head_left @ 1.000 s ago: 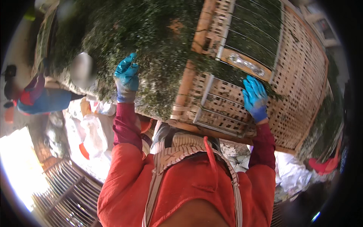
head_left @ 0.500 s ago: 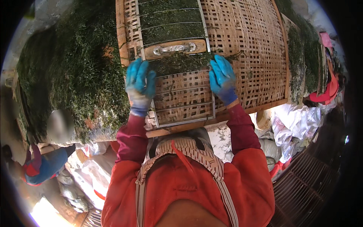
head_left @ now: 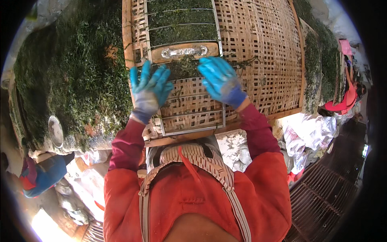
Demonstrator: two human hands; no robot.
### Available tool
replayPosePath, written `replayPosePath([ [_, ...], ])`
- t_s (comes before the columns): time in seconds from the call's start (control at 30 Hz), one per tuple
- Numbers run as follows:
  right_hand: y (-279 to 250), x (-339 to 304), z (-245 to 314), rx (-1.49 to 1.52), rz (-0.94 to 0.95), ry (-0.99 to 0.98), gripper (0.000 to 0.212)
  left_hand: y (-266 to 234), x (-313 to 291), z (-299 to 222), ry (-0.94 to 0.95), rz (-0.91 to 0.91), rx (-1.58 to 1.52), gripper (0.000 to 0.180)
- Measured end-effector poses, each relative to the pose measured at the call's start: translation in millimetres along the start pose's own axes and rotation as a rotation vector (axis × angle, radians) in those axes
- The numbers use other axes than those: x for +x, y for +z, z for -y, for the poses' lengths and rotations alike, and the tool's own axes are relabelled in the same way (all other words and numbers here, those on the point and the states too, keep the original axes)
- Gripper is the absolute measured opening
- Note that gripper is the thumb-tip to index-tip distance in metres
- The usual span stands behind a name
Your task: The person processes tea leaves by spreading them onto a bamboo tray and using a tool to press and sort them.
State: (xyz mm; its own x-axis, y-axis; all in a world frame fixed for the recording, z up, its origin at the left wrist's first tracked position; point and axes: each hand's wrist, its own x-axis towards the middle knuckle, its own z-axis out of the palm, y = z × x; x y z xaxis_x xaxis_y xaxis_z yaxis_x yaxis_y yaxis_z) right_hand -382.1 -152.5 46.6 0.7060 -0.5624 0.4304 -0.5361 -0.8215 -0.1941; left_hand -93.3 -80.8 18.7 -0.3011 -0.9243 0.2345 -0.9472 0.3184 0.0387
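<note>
A narrow metal frame with thin crossbars [head_left: 193, 132] lies over a woven lattice tray [head_left: 266, 60] with a wooden rim. Dark green stringy leafy matter [head_left: 183, 34] fills the frame's far part. Across the frame sits a wooden block with a metal handle [head_left: 185, 51], with a looser strip of green matter just on its near side. My left hand [head_left: 150, 90], gloved in blue, is spread over the frame's left rail. My right hand [head_left: 223, 82], gloved too, reaches over the right rail with fingers stretched toward the green strip. Neither hand visibly holds anything.
A large heap of green matter [head_left: 76, 80] lies left of the tray, with a round metal dish [head_left: 55, 131] at its near edge. White sacks [head_left: 308, 133] lie at the right below the table. Other people work at far left [head_left: 46, 175] and far right [head_left: 346, 99].
My right hand has moved left, inward over the frame toward the green strip. The fingers of my left hand have spread apart. The block has stayed in place on the frame.
</note>
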Motion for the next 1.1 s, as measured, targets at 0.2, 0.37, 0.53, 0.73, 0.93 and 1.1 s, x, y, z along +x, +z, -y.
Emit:
replayPosePath([
  [0.2,45,-20,-19,-0.110,0.085,-0.047,0.040,9,-8,6,-0.034,0.086,-0.003,0.050],
  [0.37,20,-9,-1,-0.074,0.097,0.068,0.034,1,-4,4,-0.074,0.104,-0.087,0.051],
  [0.53,28,-3,3,0.184,0.006,0.149,0.035,7,-18,73,-0.115,-0.288,-0.672,0.084],
  [0.73,61,61,73,0.193,-0.047,-0.007,0.034,-6,3,58,-0.200,0.139,-0.129,0.084],
  [0.93,115,47,75,0.062,-0.085,0.039,0.027,3,27,37,-0.351,0.055,-0.336,0.018],
  [1.1,185,1,56,0.440,-0.134,0.190,0.036,58,87,-47,0.030,0.052,-0.102,0.018],
])
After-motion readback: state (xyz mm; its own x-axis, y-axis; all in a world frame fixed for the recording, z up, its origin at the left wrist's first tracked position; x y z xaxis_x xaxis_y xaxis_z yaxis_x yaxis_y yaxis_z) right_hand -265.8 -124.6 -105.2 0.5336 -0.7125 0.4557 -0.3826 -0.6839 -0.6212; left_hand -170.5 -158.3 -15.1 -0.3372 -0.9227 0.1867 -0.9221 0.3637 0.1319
